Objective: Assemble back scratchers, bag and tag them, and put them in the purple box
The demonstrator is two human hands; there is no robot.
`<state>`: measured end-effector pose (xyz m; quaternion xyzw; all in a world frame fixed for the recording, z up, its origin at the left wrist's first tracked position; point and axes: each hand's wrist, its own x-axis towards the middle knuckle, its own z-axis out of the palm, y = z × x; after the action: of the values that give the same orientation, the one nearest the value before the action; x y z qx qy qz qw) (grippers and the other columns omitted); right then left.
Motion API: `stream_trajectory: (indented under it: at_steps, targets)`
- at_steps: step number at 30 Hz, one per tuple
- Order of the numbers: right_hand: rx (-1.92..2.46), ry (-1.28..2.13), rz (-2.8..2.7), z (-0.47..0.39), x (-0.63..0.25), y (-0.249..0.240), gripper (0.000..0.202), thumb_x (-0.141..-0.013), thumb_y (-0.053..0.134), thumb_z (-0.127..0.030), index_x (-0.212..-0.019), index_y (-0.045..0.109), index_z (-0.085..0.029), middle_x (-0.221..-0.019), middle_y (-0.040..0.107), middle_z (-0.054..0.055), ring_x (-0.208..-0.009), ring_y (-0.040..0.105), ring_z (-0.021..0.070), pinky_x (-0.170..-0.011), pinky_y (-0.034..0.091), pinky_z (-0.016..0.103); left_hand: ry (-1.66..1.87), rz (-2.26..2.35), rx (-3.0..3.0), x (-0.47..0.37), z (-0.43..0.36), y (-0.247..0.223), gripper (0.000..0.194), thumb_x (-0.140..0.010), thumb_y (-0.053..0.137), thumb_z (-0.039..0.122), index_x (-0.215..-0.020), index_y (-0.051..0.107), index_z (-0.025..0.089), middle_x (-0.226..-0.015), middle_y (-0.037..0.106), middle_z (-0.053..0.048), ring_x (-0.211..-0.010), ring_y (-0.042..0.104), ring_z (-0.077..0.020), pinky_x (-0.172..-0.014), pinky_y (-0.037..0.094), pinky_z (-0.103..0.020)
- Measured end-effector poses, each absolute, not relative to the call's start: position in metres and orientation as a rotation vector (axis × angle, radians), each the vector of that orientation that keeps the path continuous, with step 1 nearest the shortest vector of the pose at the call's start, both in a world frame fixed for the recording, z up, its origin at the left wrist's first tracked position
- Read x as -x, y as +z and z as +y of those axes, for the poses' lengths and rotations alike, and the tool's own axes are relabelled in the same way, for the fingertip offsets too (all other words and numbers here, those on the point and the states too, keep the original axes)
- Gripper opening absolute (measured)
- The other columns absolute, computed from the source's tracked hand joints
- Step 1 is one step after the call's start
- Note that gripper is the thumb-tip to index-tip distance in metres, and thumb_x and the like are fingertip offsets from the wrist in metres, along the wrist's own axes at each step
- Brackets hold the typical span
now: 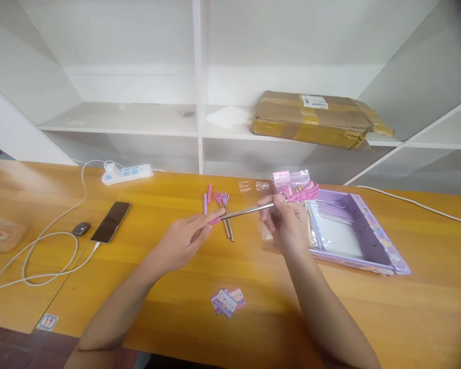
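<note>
A back scratcher (248,209) with a metal rod and a pink hand-shaped head stretches between my two hands above the table. My left hand (182,241) pinches the pink handle sleeve (215,221) at the rod's left end; whether the sleeve is fully on the rod I cannot tell. Near the head, my right hand (290,225) grips the rod between thumb and fingers. Behind the rod lie two more scratchers, one with a pink head (218,197) and one with a purple head (225,198). Beside them rest a pink sleeve (209,193) and a purple sleeve (205,204).
A purple display box (372,233) with wrapped scratchers (318,228) stands at right. Small printed cards (227,302) lie in front. Leftward are a phone (111,222), a mouse (81,228), a looping cable and a power strip (127,173). A taped carton (315,120) sits on the shelf.
</note>
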<state>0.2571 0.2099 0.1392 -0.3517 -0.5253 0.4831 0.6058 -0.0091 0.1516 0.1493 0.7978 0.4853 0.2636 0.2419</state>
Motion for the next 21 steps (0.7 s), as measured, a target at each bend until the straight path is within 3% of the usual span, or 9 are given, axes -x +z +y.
stream_trajectory:
  at_steps: [7, 15, 21]
  targets:
    - [0.81, 1.164, -1.258, 0.211, -0.259, 0.138, 0.043, -0.103, 0.065, -0.056, -0.082, 0.078, -0.02, -0.055, 0.057, -0.003, -0.039, 0.032, 0.007, -0.043, 0.026, 0.027, 0.644, 1.335, -2.231, 0.01, 0.146, 0.149, 0.045, -0.115, 0.04, 0.043, -0.157, 0.056, 0.041, -0.109, 0.08, 0.0, -0.091, 0.073, -0.0159, -0.092, 0.056, -0.029]
    - [0.73, 1.165, -1.167, 0.208, -0.252, 0.137, 0.039, -0.1, 0.07, -0.054, -0.083, 0.079, -0.019, -0.053, 0.056, -0.003, -0.037, 0.032, 0.0054, -0.042, 0.02, 0.026, 0.728, 1.382, -2.146, 0.004, 0.141, 0.15, 0.044, -0.114, 0.044, 0.041, -0.157, 0.054, 0.043, -0.101, 0.081, 0.004, -0.085, 0.07, -0.0136, -0.082, 0.054, -0.025]
    - [0.741, 1.174, -1.171, 0.208, -0.254, 0.135, 0.04, -0.101, 0.069, -0.054, -0.084, 0.079, -0.019, -0.054, 0.056, -0.003, -0.036, 0.031, 0.005, -0.042, 0.019, 0.025, 0.808, 1.374, -2.081, 0.002, 0.141, 0.148, 0.042, -0.113, 0.047, 0.04, -0.154, 0.058, 0.039, -0.1, 0.082, 0.002, -0.084, 0.071, -0.0137, -0.085, 0.055, -0.026]
